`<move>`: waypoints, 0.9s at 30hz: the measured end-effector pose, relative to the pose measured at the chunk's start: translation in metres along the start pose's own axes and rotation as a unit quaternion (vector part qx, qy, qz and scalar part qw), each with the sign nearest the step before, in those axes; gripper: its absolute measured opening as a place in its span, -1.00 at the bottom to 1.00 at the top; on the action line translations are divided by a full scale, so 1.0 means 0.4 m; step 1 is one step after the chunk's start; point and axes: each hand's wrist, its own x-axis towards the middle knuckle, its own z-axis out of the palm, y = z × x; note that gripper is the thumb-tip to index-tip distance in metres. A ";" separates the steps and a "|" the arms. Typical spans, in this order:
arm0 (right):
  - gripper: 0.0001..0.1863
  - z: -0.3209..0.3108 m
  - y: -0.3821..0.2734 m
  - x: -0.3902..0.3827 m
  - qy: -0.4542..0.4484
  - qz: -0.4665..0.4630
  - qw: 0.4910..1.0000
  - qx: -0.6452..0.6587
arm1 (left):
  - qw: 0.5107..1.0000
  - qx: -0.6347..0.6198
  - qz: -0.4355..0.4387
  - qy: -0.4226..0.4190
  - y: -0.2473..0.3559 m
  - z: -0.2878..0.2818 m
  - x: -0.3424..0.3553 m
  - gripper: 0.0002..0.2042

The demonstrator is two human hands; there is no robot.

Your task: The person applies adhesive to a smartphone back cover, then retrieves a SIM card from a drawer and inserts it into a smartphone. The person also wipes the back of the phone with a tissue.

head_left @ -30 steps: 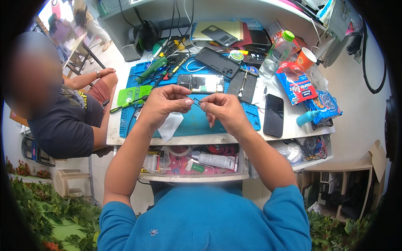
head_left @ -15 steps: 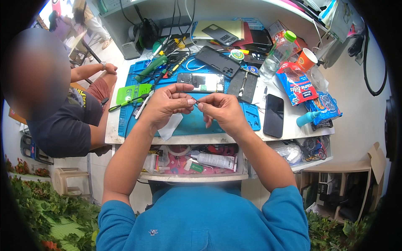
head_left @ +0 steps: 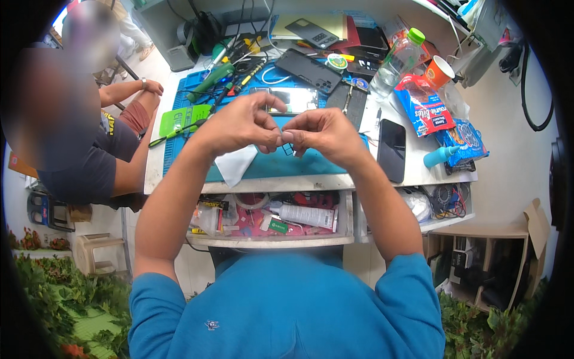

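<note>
My left hand (head_left: 242,125) and my right hand (head_left: 317,136) meet above the blue work mat (head_left: 302,167), thumbs and index fingers closed on a small dark part (head_left: 289,148), too small to make out clearly. Behind my hands lies an opened phone (head_left: 302,100) with its inside showing. A white cloth or paper (head_left: 234,166) is below my left hand, and a green rectangular item (head_left: 179,119) lies to its left. A black phone (head_left: 391,149) lies right of my right hand.
Tools (head_left: 221,78), loose phones (head_left: 308,69), a water bottle (head_left: 397,66), an orange cup (head_left: 437,73), snack packets (head_left: 421,107) and a light blue bottle (head_left: 438,157) crowd the desk. Open drawers (head_left: 272,242) hold supplies. A seated person (head_left: 84,173) is at the left; another stands behind.
My hands and forearms have shifted slightly up and left in the view, with fingers rearranged around the small part. The scene has shifted upward, and the seated person's forearm has moved.
</note>
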 end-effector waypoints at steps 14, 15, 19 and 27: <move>-0.80 -0.099 0.008 0.002 0.146 0.030 0.981 0.121 | 0.934 0.344 0.058 0.077 -0.081 0.100 0.029 -0.77; -0.81 -0.100 0.010 0.005 0.158 0.028 0.975 0.151 | 0.922 0.377 0.062 0.069 -0.085 0.108 0.028 -0.79; -0.82 -0.093 0.022 0.006 0.183 0.013 0.961 0.205 | 0.910 0.407 0.066 0.049 -0.077 0.104 0.046 -0.81; -0.85 -0.066 0.045 0.012 0.176 -0.003 0.954 0.241 | 0.912 0.410 0.026 0.019 -0.052 0.114 0.068 -0.80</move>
